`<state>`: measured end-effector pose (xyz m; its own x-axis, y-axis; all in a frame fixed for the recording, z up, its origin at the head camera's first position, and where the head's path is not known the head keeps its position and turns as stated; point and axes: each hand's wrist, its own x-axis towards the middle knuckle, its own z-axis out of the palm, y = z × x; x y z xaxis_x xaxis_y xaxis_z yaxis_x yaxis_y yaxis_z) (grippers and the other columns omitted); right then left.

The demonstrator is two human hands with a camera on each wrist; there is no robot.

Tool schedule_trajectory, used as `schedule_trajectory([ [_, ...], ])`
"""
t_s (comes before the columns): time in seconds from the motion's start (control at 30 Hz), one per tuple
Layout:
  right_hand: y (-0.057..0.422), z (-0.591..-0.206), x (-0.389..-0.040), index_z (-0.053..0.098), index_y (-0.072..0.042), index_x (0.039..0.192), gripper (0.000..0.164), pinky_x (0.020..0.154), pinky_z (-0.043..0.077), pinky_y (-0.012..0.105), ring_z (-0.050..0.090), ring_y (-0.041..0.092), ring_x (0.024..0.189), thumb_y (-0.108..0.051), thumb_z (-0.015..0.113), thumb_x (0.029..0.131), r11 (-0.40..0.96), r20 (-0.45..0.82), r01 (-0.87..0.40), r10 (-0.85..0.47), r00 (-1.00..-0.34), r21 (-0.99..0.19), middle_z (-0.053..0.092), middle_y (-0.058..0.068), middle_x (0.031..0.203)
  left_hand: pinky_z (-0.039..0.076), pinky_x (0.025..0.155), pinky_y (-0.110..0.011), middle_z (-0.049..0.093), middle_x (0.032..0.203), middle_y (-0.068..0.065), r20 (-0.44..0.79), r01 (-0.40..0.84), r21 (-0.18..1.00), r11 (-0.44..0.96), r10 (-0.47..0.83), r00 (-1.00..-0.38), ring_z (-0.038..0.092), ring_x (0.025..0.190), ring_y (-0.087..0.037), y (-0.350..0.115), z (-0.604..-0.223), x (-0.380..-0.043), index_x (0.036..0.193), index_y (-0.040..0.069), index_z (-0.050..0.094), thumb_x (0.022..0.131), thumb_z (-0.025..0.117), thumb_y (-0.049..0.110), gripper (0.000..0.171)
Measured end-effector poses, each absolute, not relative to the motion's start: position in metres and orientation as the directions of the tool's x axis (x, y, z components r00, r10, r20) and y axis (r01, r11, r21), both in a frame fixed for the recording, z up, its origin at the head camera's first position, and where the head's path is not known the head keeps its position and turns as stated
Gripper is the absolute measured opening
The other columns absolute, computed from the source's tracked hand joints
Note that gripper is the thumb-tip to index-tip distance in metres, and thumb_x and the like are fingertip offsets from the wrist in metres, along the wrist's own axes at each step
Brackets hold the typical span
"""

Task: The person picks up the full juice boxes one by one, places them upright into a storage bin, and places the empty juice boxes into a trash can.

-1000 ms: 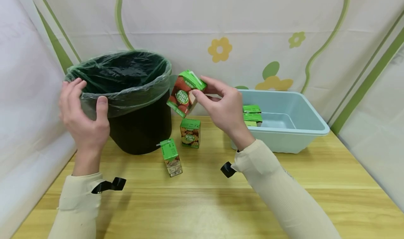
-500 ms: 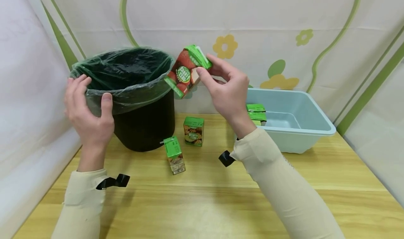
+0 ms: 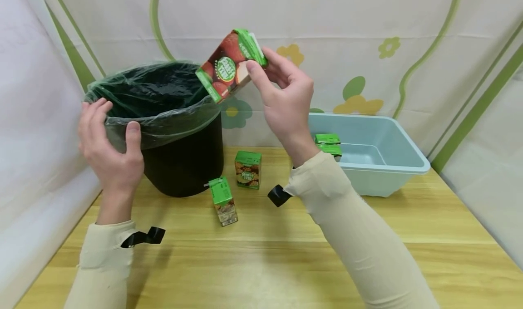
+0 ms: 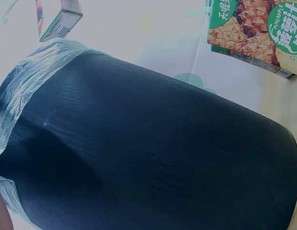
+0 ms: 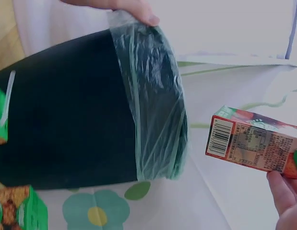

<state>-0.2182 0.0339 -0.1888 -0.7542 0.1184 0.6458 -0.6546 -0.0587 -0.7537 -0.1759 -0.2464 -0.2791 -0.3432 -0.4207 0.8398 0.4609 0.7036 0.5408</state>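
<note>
In the head view my right hand (image 3: 288, 95) pinches a red-and-green juice box (image 3: 226, 68) by its green top, between thumb and fingers. The carton is tilted, raised at the right rim of a black trash can (image 3: 185, 170); the right wrist view shows its barcode side, apart from the rim. My left hand (image 3: 112, 157) holds the can at its left front rim, fingertips over the edge and thumb on the outside, on the clear green trash bag (image 3: 171, 125). Two more juice boxes stand on the table, one pineapple carton (image 3: 248, 170) and one with a straw (image 3: 222, 202).
A pale blue plastic tub (image 3: 386, 168) stands at the right, with several green-topped cartons (image 3: 328, 141) in its left end. A patterned cloth wall (image 3: 327, 18) rises behind. The wooden table (image 3: 253, 263) lies in front.
My right hand has lifted the juice box upward and slightly left, toward the trash can's rim. The left hand stays on the rim, and the standing cartons have not moved.
</note>
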Motion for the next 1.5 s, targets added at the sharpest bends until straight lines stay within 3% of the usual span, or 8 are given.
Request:
schedule_trajectory([
  [0.33, -0.003, -0.181, -0.221, 0.071, -0.004, 0.137, 0.044, 0.093, 0.062, 0.026, 0.077, 0.015, 0.103, -0.018, 0.08, 0.096, -0.172, 0.577, -0.59, 0.122, -0.807, -0.789, 0.079, 0.012, 0.123, 0.018, 0.13, -0.039, 0.059, 0.153, -0.012, 0.839, 0.452, 0.541, 0.71, -0.418, -0.348, 0.036, 0.159, -0.025, -0.25, -0.279, -0.174, 0.14, 0.001, 0.066, 0.094, 0.062, 0.046, 0.063],
  [0.53, -0.02, -0.189, -0.22, 0.07, -0.004, 0.139, 0.047, 0.09, 0.062, 0.024, 0.077, 0.014, 0.103, -0.02, 0.08, 0.096, -0.146, 0.544, -0.552, 0.092, -0.834, -0.821, 0.079, 0.011, 0.124, 0.02, 0.132, -0.036, 0.062, 0.148, -0.018, 0.854, 0.47, 0.52, 0.713, -0.416, -0.314, 0.041, 0.156, -0.031, -0.247, -0.283, -0.173, 0.136, -0.002, 0.067, 0.094, 0.063, 0.046, 0.065],
  [0.9, -0.038, -0.197, -0.226, 0.068, -0.007, 0.141, 0.05, 0.089, 0.06, 0.018, 0.076, 0.008, 0.103, -0.026, 0.08, 0.096, -0.099, 0.498, -0.502, 0.065, -0.865, -0.859, 0.079, 0.008, 0.124, 0.019, 0.131, -0.037, 0.062, 0.15, -0.016, 0.848, 0.465, 0.53, 0.709, -0.427, -0.315, 0.039, 0.158, -0.029, -0.245, -0.278, -0.174, 0.137, -0.001, 0.066, 0.094, 0.062, 0.045, 0.064],
  [1.23, -0.052, -0.209, -0.232, 0.067, -0.015, 0.142, 0.046, 0.09, 0.058, 0.013, 0.074, 0.004, 0.11, -0.032, 0.075, 0.1, 0.056, 0.478, -0.481, -0.05, -0.877, -0.875, 0.076, 0.002, 0.128, 0.02, 0.13, -0.037, 0.062, 0.15, -0.015, 0.841, 0.46, 0.539, 0.706, -0.429, -0.328, 0.038, 0.158, -0.027, -0.247, -0.278, -0.176, 0.137, 0.0, 0.067, 0.093, 0.062, 0.044, 0.063],
  [1.5, -0.053, -0.211, -0.231, 0.063, -0.016, 0.143, 0.047, 0.095, 0.055, 0.013, 0.073, 0.006, 0.116, -0.036, 0.073, 0.101, 0.301, 0.537, -0.561, -0.163, -0.827, -0.772, 0.076, 0.001, 0.13, 0.019, 0.13, -0.039, 0.061, 0.151, -0.015, 0.838, 0.464, 0.545, 0.698, -0.437, -0.327, 0.038, 0.159, -0.027, -0.244, -0.276, -0.172, 0.138, 0.0, 0.066, 0.093, 0.062, 0.044, 0.063],
])
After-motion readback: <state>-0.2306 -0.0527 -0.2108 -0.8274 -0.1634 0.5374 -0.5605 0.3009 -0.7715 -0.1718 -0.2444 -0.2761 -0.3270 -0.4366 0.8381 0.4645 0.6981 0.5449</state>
